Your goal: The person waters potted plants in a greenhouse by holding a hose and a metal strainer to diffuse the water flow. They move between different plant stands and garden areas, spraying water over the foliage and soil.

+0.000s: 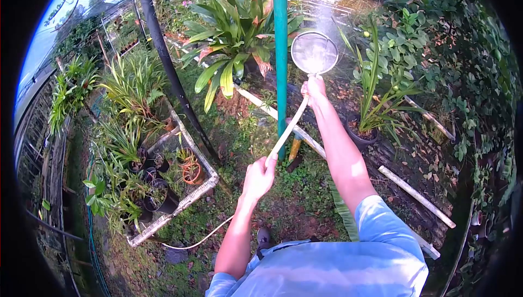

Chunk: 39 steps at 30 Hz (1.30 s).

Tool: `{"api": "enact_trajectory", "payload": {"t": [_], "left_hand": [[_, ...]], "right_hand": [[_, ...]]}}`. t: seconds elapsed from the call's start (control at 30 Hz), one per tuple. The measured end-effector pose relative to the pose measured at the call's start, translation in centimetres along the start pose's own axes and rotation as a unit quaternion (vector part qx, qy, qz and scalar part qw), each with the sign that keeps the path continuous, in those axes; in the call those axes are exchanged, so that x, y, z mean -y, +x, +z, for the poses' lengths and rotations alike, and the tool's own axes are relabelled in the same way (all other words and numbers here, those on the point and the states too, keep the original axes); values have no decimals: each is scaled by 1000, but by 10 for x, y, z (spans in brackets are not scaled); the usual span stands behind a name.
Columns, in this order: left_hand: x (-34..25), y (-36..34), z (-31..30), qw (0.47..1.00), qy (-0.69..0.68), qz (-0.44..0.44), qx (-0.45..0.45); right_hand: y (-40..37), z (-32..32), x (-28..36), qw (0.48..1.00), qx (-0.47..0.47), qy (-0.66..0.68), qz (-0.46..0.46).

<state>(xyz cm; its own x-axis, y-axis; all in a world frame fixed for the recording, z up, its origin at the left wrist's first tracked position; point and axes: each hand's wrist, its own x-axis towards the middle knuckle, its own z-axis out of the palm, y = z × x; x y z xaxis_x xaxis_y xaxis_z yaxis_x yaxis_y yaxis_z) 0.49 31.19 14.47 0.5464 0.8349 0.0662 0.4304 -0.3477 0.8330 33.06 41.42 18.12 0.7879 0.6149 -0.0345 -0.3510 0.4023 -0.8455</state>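
Sunlit weedy ground (310, 180), upright green pole (280, 52), slanting dark pole (164, 52), leafy shrubs (406, 43)

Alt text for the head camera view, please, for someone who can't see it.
The right hand grips a pale hose just below its round head, with misty spray beyond; the left hand grips it lower down. A green pole stands nearby, with potted plants at picture left.

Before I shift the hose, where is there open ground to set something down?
Widest is the low-weeded ground below the hose, between the framed rack and the long green leaf. A smaller, litter-strewn patch lies between the strappy potted plant and the loose white bar. Crowded: the rack, with its pots, and around the broad-leaved plant beside the green pole.
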Motion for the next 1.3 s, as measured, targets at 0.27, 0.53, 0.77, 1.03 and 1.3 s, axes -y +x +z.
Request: {"api": "enact_trajectory", "payload": {"t": [0.27,0.53,0.77,1.03,1.3], "left_hand": [[33,33,-26,998,-42,28,36],[57,68,-66,995,-70,46,54],[59,115,-74,993,-65,80,57],[57,145,-50,994,-46,81,55],[31,142,-12,987,-30,76,138]], "right_hand": [[11,18,-23,1000,-19,-11,2],[19,53,-44,999,-36,10,1],[40,69,-33,999,-45,10,-16],[47,56,-27,997,-66,28,-24],[69,-16,-21,996,-61,-64,-5]]}}
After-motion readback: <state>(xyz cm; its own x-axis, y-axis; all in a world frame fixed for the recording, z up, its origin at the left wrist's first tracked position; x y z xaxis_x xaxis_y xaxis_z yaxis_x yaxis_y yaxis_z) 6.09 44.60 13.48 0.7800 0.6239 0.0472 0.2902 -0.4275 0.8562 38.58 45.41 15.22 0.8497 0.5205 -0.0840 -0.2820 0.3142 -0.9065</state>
